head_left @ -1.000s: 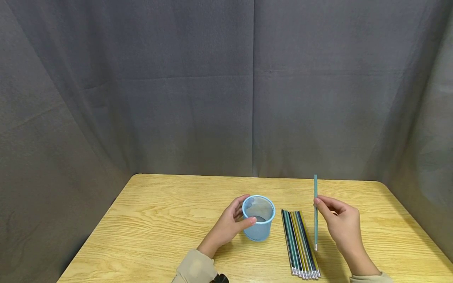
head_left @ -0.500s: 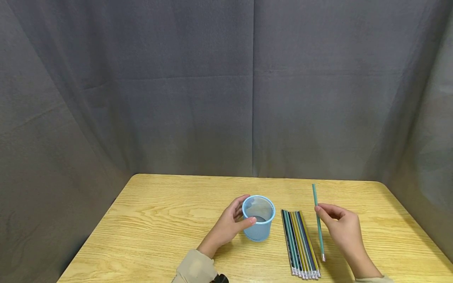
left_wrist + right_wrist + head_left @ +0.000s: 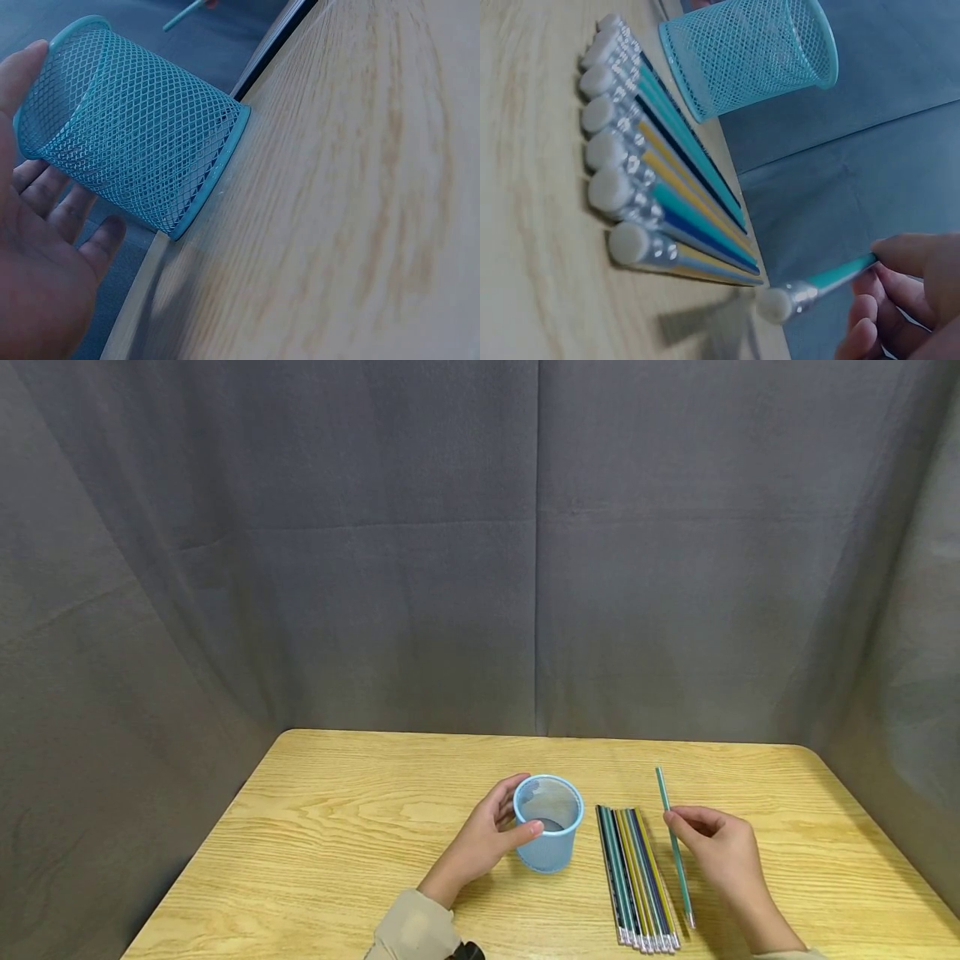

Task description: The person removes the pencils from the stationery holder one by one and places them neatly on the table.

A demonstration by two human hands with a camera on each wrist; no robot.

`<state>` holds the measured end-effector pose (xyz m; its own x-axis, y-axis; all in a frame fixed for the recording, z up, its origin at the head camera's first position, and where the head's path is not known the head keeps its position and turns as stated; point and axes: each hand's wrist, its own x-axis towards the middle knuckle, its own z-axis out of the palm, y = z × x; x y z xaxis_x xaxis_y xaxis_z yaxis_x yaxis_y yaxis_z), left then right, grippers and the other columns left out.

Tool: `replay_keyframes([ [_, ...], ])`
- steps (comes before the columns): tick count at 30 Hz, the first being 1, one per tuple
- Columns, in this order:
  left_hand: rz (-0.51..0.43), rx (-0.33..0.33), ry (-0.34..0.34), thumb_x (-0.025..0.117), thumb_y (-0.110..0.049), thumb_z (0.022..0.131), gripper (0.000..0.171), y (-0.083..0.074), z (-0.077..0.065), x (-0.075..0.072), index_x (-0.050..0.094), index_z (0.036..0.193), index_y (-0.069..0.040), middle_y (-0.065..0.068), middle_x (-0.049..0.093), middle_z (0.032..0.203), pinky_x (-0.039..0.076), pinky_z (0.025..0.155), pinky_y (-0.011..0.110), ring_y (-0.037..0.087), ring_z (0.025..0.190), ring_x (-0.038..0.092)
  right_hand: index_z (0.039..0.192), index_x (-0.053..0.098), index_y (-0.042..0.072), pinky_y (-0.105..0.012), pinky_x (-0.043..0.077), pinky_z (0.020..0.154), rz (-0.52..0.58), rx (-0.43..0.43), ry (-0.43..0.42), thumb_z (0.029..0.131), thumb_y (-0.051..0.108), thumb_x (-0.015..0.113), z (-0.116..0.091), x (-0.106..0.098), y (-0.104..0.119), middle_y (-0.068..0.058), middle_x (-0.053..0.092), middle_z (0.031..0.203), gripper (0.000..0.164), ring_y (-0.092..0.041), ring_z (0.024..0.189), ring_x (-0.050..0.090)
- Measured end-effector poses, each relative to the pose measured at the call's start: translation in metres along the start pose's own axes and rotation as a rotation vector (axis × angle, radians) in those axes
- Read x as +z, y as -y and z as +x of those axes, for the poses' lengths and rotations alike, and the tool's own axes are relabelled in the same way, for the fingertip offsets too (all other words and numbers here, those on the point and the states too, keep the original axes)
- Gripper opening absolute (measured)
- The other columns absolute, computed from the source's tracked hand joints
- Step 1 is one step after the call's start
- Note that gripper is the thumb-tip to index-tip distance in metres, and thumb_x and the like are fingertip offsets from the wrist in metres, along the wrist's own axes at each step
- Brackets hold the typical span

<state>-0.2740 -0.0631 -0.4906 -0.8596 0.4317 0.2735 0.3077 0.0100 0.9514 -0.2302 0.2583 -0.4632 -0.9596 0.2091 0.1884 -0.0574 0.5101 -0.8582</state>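
Observation:
A light blue mesh pencil cup (image 3: 547,853) stands upright on the table, with no pencils inside. My left hand (image 3: 474,850) holds it from the left, thumb over the near rim and fingers around the far side. To the right, my right hand (image 3: 726,853) pinches a green pencil (image 3: 678,865) between thumb and fingertips. That pencil slants, eraser end low and toward me, just right of a row of pencils (image 3: 637,881). The row lies side by side in green, yellow, blue and black, white erasers (image 3: 609,189) lined up at the near end.
The wooden table (image 3: 337,810) has rounded far corners. Grey cloth (image 3: 405,568) hangs behind it and on both sides. The pencil row lies between the cup and my right hand.
My right hand has lowered the green pencil toward the table, and the pencil has tipped from near vertical to a slant beside the row. The left hand and cup stay put.

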Motion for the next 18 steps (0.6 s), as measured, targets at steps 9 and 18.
replay_keyframes([
  [9,-0.004,0.009,0.005,0.071,-0.027,0.093,0.068,0.000,0.000,0.000,0.037,0.151,-0.014,0.003,0.052,0.142,0.036,0.110,0.044,0.026,0.131,0.048,0.110,0.073,-0.003,-0.022,0.051,0.067,-0.029,0.064,0.061,0.094,0.029,0.070,0.003,0.003,-0.009,-0.010,0.071,0.103,0.036,-0.007,0.085,0.060],
  [18,-0.030,-0.001,0.011,0.071,-0.020,0.094,0.067,-0.014,-0.003,0.001,0.036,0.150,-0.010,0.013,0.050,0.144,0.033,0.111,0.048,0.033,0.133,0.046,0.111,0.072,-0.003,-0.028,0.053,0.068,-0.033,0.117,0.134,0.095,0.025,0.069,0.001,0.004,-0.015,-0.010,0.070,0.104,0.032,-0.015,0.086,0.061],
])
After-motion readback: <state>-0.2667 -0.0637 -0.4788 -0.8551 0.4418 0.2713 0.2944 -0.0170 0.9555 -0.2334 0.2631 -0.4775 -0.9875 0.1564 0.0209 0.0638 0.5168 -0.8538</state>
